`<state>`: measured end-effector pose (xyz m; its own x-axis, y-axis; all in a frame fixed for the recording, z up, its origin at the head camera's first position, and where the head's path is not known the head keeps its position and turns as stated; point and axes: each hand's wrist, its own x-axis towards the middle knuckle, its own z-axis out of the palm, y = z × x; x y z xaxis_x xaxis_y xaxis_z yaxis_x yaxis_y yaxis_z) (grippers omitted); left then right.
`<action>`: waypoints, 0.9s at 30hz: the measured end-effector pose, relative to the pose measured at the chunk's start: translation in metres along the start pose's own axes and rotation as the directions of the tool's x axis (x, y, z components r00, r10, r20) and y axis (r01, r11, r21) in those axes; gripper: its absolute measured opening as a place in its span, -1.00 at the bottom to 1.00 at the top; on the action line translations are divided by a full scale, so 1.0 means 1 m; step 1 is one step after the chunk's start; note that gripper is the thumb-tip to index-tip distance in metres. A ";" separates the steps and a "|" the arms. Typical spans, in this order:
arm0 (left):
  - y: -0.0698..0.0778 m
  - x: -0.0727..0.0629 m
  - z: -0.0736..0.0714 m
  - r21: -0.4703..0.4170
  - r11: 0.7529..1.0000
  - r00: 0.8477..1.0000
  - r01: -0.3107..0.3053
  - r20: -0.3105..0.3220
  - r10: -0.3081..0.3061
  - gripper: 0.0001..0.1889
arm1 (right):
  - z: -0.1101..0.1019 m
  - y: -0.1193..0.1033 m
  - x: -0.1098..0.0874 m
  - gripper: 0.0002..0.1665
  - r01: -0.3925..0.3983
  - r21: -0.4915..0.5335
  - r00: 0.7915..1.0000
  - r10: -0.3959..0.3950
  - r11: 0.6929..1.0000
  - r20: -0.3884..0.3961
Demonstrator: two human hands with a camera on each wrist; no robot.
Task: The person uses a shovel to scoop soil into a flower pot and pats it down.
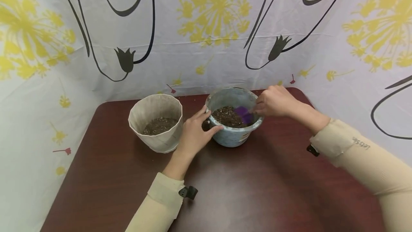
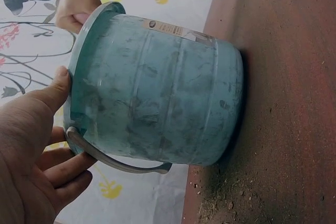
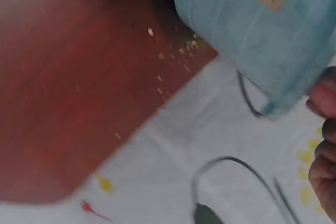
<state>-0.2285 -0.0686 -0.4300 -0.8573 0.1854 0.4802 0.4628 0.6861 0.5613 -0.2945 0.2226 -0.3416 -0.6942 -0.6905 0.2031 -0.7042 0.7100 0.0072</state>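
Observation:
A blue-green bucket (image 1: 230, 139) with dark soil (image 1: 226, 116) inside stands upright on the table. My left hand (image 1: 194, 131) holds its rim at the left, the thumb on the near side and the fingers farther round. In the left wrist view, the fingers of that hand (image 2: 37, 150) lie by the bucket's handle (image 2: 113, 162). Over the right rim, my right hand (image 1: 275, 101) grips a small purple shovel (image 1: 243, 115), its blurred blade down at the soil. The shovel's handle is mostly hidden by the curled fingers. The right wrist view shows only part of this hand (image 3: 323, 156).
Left of the bucket stands a whitish plant pot (image 1: 162, 141), with soil (image 1: 159, 126) low inside. Soil crumbs (image 2: 226, 203) lie on the dark red table (image 1: 106, 167) around the bucket. A flower-patterned sheet (image 1: 206, 63) hangs behind and at the sides.

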 end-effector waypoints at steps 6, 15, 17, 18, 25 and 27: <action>0.001 0.000 -0.002 -0.008 1.000 0.999 0.015 0.033 -0.015 -0.24 | 0.013 0.003 -0.004 -0.71 -0.099 0.125 0.992 0.108 0.987 -0.062; 0.001 0.000 -0.001 -0.010 1.000 0.999 0.009 0.043 -0.009 -0.25 | 0.033 0.002 -0.002 -0.88 -0.080 0.279 0.982 0.123 0.957 -0.143; 0.001 0.000 -0.001 -0.012 1.000 0.999 0.004 0.044 -0.004 -0.26 | 0.031 -0.001 -0.003 -0.85 -0.147 0.248 0.981 0.173 0.958 -0.086; 0.001 0.000 -0.001 -0.016 1.000 0.999 0.003 0.043 -0.002 -0.26 | 0.028 -0.002 -0.003 -0.82 -0.179 0.219 0.979 0.195 0.959 -0.053; -0.001 -0.001 -0.002 -0.045 0.999 0.999 0.021 0.046 -0.019 -0.27 | 0.016 -0.012 0.000 -0.73 -0.109 -0.050 0.994 0.111 0.993 0.024; -0.001 -0.002 -0.003 -0.044 0.999 0.998 0.025 0.053 -0.023 -0.28 | 0.018 -0.013 -0.001 -0.76 -0.081 -0.051 0.997 0.081 0.995 0.004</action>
<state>-0.2269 -0.0712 -0.4295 -0.8786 0.2070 0.4304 0.4503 0.6592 0.6022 -0.2873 0.2120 -0.3598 -0.7495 -0.6315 0.1988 -0.6374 0.7694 0.0408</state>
